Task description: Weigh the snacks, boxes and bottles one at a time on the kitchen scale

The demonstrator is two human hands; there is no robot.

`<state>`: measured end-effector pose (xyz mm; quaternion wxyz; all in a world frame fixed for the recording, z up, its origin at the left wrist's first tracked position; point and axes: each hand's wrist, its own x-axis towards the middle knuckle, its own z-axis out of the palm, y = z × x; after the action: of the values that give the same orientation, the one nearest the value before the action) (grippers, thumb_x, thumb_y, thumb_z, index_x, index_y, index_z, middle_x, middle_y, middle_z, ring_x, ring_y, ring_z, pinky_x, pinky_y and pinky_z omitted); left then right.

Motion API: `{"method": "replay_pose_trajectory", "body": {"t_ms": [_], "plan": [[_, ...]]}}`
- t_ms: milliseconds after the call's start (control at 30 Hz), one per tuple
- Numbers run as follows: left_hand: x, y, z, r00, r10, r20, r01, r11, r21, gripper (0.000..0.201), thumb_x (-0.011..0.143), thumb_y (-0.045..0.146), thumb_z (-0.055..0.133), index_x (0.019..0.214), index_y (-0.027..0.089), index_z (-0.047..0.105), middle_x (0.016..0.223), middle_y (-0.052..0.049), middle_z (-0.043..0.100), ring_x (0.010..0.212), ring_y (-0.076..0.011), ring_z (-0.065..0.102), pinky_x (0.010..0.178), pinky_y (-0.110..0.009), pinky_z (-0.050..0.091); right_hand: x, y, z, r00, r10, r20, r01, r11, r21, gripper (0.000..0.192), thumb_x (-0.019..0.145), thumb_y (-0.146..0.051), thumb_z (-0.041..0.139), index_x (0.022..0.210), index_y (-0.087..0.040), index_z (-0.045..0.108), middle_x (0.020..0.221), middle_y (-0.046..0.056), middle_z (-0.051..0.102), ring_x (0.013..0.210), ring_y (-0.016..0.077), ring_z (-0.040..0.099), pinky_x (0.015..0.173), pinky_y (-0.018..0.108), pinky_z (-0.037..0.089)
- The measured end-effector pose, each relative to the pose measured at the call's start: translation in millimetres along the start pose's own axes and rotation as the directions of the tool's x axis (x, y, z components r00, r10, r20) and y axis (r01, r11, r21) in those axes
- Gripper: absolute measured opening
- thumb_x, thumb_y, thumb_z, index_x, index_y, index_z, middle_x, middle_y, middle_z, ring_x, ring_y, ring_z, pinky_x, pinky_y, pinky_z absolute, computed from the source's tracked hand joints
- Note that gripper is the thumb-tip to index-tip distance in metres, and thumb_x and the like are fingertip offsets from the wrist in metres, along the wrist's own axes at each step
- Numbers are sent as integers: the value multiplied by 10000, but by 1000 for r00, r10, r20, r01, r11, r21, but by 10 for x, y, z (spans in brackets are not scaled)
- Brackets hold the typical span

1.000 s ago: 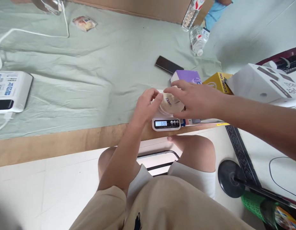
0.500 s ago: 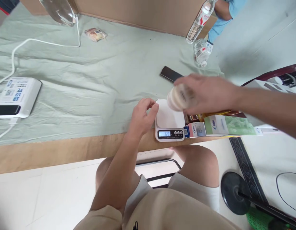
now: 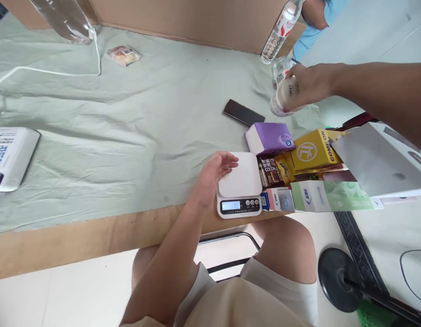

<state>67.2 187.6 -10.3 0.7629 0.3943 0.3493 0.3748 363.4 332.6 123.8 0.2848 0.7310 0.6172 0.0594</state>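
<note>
My right hand is closed around a pale, round container with dark lettering, tilted at the table's far right. It is beside the clear plastic bottle, partly covering it. My left hand is open, its fingers stretched over the left edge of the white kitchen scale. Whether they touch the plate, I cannot tell. The scale's display is lit, but its figures are hard to read. Nothing stands on its plate.
Right of the scale lie a purple tissue pack, a yellow box, a brown cocoa packet and a green-white box. A black phone lies behind. Upright bottle, wrapped snack and white power bank are farther off.
My right hand has carried the pale container from above the scale to the far right, beside the bottles. My left hand's fingers have stretched out over the plate. The displayed figures have changed.
</note>
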Motion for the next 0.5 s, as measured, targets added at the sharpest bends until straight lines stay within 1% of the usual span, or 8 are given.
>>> {"method": "replay_pose_trajectory", "body": {"t_ms": [100,167,233,267,333,400,467,500], "plan": [[95,39,99,997,-78,28,81,985,-150,481,889,617,433,1091,220,615,1373,-119,703,1327,-254,661,1162,-391,499,118,-56,67,999,-47,13,47,999,4,1071,645,-725,686,1387,41,585,1112,233,757,1045,325,755,685,338,448],[151,40,142,994,-98,55,108,971,-214,485,883,617,446,1097,221,626,1410,-120,687,1371,-259,638,1179,-390,493,186,-54,117,997,-72,30,72,997,7,1019,658,-751,616,1288,49,657,1114,220,755,1045,293,754,694,328,447],[183,27,163,992,-97,80,114,964,-238,500,870,635,485,1102,220,641,1409,-121,685,1384,-265,627,1192,-391,484,229,-19,156,992,-111,54,110,994,20,1029,681,-784,498,1220,73,684,1130,212,744,1045,290,747,711,339,445],[196,30,164,992,-97,86,114,967,-226,516,859,650,504,1102,219,648,1396,-123,690,1383,-272,626,1197,-397,479,240,11,168,989,-135,61,133,991,35,1035,683,-781,493,1237,74,675,1141,211,741,1041,300,746,719,350,447],[252,89,152,988,-111,110,124,986,-114,525,834,655,555,1099,216,664,1349,-129,710,1368,-293,631,1201,-424,471,254,94,179,983,-176,50,172,982,80,1014,666,-724,632,1345,30,627,1170,217,742,1041,316,749,745,360,463],[411,252,158,984,-105,146,88,989,115,482,815,599,617,1096,212,672,1280,-128,733,1318,-304,653,1184,-454,478,288,210,193,982,-186,32,181,975,129,972,620,-574,818,1411,-53,601,1192,216,753,1046,310,760,782,354,499],[723,500,247,981,-24,193,-53,921,385,426,804,503,667,1105,202,664,1247,-121,736,1260,-294,670,1158,-463,491,363,352,243,984,-179,23,172,968,181,825,684,-520,813,1361,-80,645,1196,177,763,1075,292,760,831,345,520],[934,629,337,973,42,226,-153,853,498,419,805,468,678,1122,196,653,1285,-124,719,1262,-287,664,1161,-460,488,414,425,292,984,-175,18,167,962,218,732,748,-533,760,1311,-72,674,1178,154,770,1085,276,758,850,339,521]]}}
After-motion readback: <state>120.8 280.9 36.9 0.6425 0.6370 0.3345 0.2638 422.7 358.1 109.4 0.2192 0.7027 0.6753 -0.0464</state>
